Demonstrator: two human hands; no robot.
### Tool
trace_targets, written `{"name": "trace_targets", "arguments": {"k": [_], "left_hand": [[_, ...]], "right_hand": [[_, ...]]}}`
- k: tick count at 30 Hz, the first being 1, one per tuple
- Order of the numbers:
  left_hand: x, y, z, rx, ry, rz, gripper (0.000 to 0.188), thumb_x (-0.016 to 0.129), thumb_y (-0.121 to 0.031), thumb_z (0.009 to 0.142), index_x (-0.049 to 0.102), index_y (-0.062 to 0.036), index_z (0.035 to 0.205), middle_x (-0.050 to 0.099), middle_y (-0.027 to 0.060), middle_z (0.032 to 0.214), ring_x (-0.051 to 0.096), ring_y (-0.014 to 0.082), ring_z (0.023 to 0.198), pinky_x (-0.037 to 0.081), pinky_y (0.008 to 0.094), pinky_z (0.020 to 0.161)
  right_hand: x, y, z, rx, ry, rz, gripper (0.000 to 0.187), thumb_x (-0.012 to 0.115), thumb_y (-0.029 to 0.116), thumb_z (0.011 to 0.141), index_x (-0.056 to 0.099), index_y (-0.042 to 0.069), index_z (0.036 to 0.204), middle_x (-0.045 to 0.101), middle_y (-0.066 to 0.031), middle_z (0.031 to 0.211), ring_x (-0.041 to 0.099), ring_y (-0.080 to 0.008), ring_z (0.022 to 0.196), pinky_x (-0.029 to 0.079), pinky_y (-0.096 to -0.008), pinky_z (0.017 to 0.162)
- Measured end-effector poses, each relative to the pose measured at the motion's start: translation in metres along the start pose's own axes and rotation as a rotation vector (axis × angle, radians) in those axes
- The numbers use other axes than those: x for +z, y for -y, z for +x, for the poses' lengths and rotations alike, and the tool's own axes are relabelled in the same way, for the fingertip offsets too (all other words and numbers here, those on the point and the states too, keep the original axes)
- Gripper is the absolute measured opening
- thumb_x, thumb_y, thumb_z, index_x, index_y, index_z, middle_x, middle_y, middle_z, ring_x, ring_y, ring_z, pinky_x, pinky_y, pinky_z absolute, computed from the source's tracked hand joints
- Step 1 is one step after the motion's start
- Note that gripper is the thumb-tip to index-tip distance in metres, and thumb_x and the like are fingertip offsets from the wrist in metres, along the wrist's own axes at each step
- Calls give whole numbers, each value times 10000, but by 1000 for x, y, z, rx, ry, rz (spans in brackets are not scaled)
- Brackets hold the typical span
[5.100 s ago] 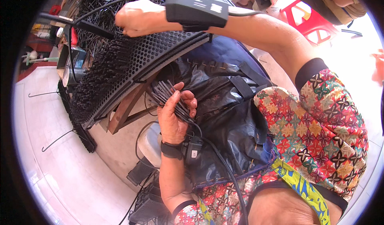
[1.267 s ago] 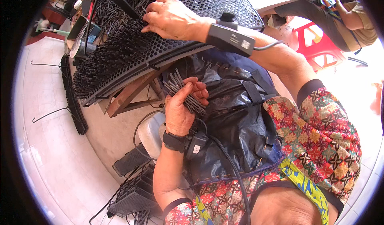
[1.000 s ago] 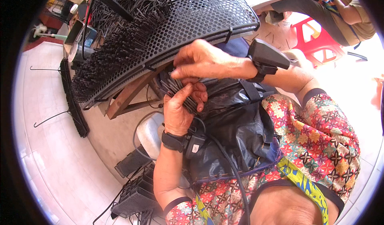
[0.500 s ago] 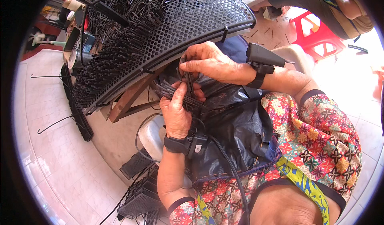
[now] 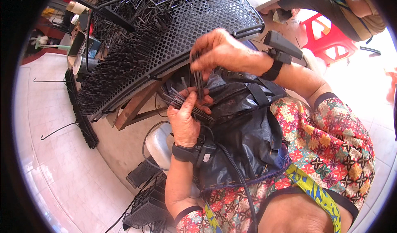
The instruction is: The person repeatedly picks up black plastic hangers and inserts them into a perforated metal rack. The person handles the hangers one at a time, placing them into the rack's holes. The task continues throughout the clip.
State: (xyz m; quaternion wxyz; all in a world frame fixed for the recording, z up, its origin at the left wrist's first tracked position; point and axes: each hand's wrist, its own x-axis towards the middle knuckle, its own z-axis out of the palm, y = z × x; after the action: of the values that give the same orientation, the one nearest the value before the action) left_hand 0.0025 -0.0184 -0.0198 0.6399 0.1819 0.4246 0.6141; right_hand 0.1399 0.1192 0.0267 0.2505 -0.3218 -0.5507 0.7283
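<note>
My left hand (image 5: 185, 119) is closed around a bundle of thin dark sticks (image 5: 177, 99), which fan out past the thumb above my lap. Just above it, my right hand (image 5: 221, 53) is slightly blurred and pinches a few of the same sticks (image 5: 199, 84), pointing down toward the left hand. Both hands are beside the near edge of a curved black perforated panel (image 5: 202, 20). Sticks stand densely in the holes of its left part (image 5: 120, 61), while bare holes show on the right. A black apron (image 5: 244, 129) covers my lap.
Behind the panel lies a heap of loose dark sticks (image 5: 153, 3). A wooden leg (image 5: 134, 104) supports the panel. Left of it is a black strip with wire hooks (image 5: 80, 113). Black plastic baskets (image 5: 147, 204) stand low down. A red stool (image 5: 331, 38) and another person (image 5: 364, 9) are upper right.
My right hand has risen a little from the left hand, lifting the pinched sticks. The left hand keeps its bundle and has shifted slightly to the right and down.
</note>
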Motion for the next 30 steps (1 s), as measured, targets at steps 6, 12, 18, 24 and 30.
{"name": "trace_targets", "arguments": {"k": [6, 12, 18, 24, 30], "left_hand": [[-8, 1, 6, -19, -46, -76, 177, 569, -101, 864, 553, 26, 986, 637, 175, 883, 636, 237, 726, 503, 295, 524], [-9, 3, 6, -49, -72, -85, 188, 574, -108, 862, 550, 24, 993, 632, 164, 873, 629, 235, 718, 496, 300, 520], [-9, 4, 7, -47, -58, -84, 198, 577, -116, 862, 548, 23, 1000, 633, 158, 872, 630, 233, 721, 498, 300, 520], [-9, 4, 7, -35, -59, -71, 199, 576, -117, 862, 549, 23, 1002, 634, 157, 871, 631, 228, 720, 499, 302, 520], [-10, 5, 8, -41, -53, -75, 194, 573, -115, 864, 553, 25, 996, 634, 158, 861, 630, 225, 712, 505, 298, 519]], "right_hand": [[-25, 22, 57, -293, -309, 385, 178, 661, -23, 761, 593, -87, 912, 646, -155, 768, 639, -221, 590, 561, -314, 554], [-29, 11, 82, -635, -371, -73, 161, 702, 20, 742, 646, -41, 881, 647, -80, 722, 612, -111, 576, 524, -239, 522], [-28, 11, 91, -768, -345, -273, 164, 696, 52, 760, 652, -13, 905, 642, -50, 707, 591, -78, 584, 494, -206, 520], [-23, 9, 89, -771, -282, -391, 159, 681, 71, 783, 651, 10, 926, 654, -23, 760, 603, -76, 686, 501, -208, 618], [-23, 10, 84, -900, -126, -693, 156, 661, 69, 795, 644, 16, 941, 667, -54, 826, 633, -110, 776, 505, -218, 712]]}}
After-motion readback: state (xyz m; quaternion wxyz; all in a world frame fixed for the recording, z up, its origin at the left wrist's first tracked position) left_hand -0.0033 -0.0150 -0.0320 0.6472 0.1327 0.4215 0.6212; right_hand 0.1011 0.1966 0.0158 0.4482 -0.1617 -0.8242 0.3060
